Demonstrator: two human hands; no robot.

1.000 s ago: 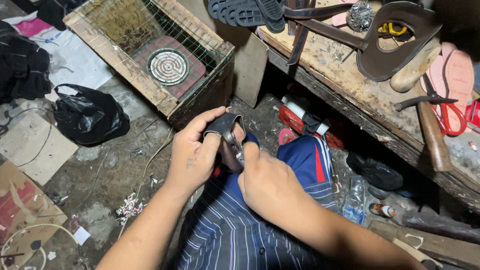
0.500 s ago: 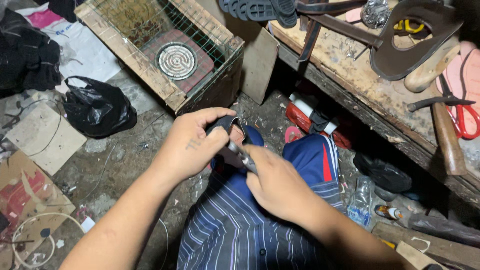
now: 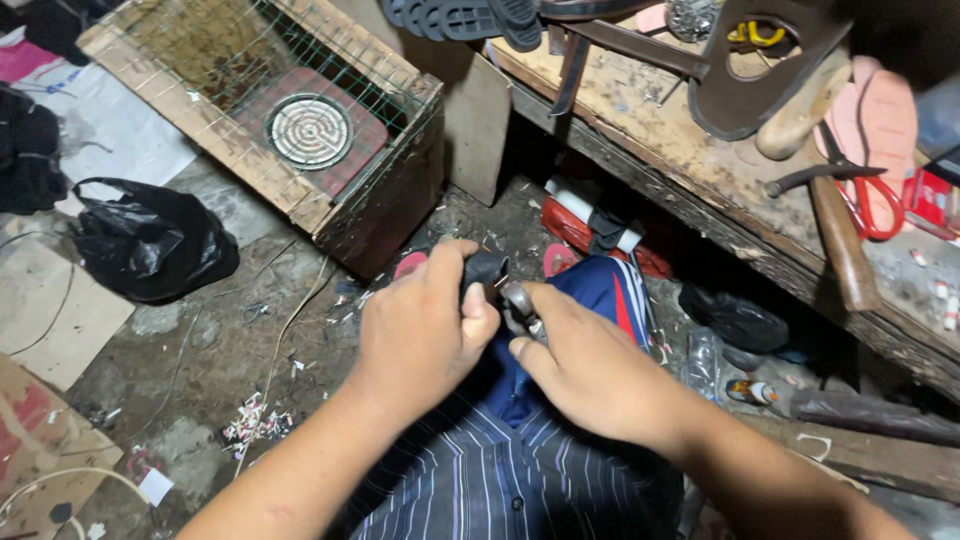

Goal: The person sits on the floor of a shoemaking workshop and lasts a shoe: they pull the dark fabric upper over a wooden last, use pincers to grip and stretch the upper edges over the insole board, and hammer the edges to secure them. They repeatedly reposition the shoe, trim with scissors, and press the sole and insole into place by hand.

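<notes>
- While I look down over my knee, my left hand (image 3: 420,330) has its fingers (image 3: 452,275) curled tight around a small black piece (image 3: 487,270), thumb pressed against its side.
- My right hand (image 3: 590,365) sits just beside it, fingers (image 3: 535,300) closed on a small metal tool (image 3: 520,305) whose tip touches the black piece.
- Both hands meet above my lap, over a blue trouser leg (image 3: 600,290) with red and white stripes and a striped shirt (image 3: 500,480).
- Beyond the hands, a wooden box (image 3: 390,205) topped with wire mesh stands on the floor, a round coil heater (image 3: 308,130) inside it.
- A black plastic bag (image 3: 150,245) lies on the floor to the left, well apart.
- To the right, the worn wooden surface (image 3: 680,140) carries a hammer (image 3: 840,240), red-handled scissors (image 3: 875,205), a pink sole (image 3: 885,120) and dark strap pieces.
</notes>
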